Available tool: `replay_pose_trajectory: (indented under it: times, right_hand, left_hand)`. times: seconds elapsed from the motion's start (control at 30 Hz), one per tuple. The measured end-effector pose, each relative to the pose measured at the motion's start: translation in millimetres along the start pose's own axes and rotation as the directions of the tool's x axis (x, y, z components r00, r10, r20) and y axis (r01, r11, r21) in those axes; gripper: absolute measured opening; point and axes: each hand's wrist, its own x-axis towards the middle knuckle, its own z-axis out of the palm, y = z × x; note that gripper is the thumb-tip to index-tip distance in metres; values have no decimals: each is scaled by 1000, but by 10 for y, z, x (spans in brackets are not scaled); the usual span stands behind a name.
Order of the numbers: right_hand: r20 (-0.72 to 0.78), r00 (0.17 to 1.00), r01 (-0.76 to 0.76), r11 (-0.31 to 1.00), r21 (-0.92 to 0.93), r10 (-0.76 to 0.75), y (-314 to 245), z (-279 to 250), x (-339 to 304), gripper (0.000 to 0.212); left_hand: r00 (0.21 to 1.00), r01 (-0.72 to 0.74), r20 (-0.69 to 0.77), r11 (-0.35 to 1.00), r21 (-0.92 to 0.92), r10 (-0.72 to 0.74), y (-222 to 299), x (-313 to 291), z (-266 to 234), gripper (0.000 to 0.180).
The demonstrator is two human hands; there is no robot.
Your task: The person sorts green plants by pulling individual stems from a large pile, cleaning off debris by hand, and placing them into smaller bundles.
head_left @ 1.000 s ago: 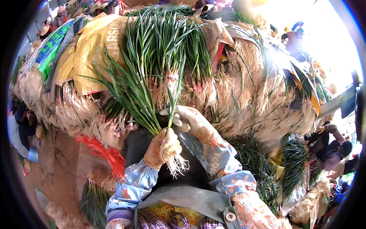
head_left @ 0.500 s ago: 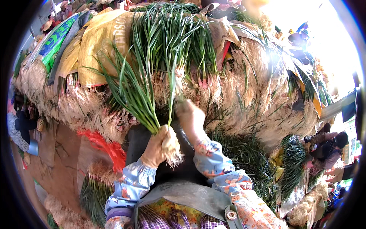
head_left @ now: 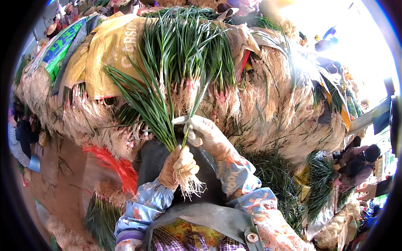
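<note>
My gloved left hand (head_left: 181, 165) is closed round the lower stems of a small bunch of green garlic (head_left: 150, 111). The bunch's long green leaves fan up and to the left. Its pale, stringy roots hang below my fist. One stalk (head_left: 196, 106) leans apart to the right of the other leaves. My gloved right hand (head_left: 203, 131) is at this stalk, just above my left hand. Its index finger is stretched to the left across the stalk, and the thumb is apart below. Farther off, a row of green garlic (head_left: 188, 50) lies on the pile, roots toward me.
The large pile's wall of pale roots (head_left: 276, 83) stands in front of me, partly covered by a yellow sack (head_left: 111, 54). Red plastic (head_left: 113, 165) lies at left by more bundled greens (head_left: 100, 217). Loose leaves (head_left: 276, 184) are at right, near another person (head_left: 358, 167).
My right hand has come left and slightly down, from beside the separate stalk onto it, and its index finger has stretched out. My left hand still grips the bunch, slightly lower.
</note>
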Motion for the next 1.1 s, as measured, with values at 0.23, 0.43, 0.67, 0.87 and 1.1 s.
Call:
replay_pose_trajectory:
  times: [0.23, 0.43, 0.67, 0.87, 1.1]
  right_hand:
    - [-292, 890, 38, 695, -718, -349, 447, -119, 129, 13]
    - [-180, 702, -274, -28, -961, -689, 411, -966, -62, 10]
    - [-32, 983, -106, -418, -902, -179, -284, -757, -95, 26]
    - [-370, 815, -485, -176, -857, -446, -955, -770, 744, 24]
    - [-104, 848, -123, -2, -992, -519, -197, -71, 21, 26]
  left_hand:
    - [890, 36, -452, 977, 209, 63, 69, -121, 24, 28]
    - [994, -29, -68, 824, 566, 82, 65, -113, 415, 32]
    - [890, -164, -223, 734, 659, 399, 439, 160, 384, 30]
    - [931, 149, -359, 829, 539, 65, 167, 185, 112, 33]
    - [863, 96, -344, 547, 831, 371, 163, 350, -66, 31]
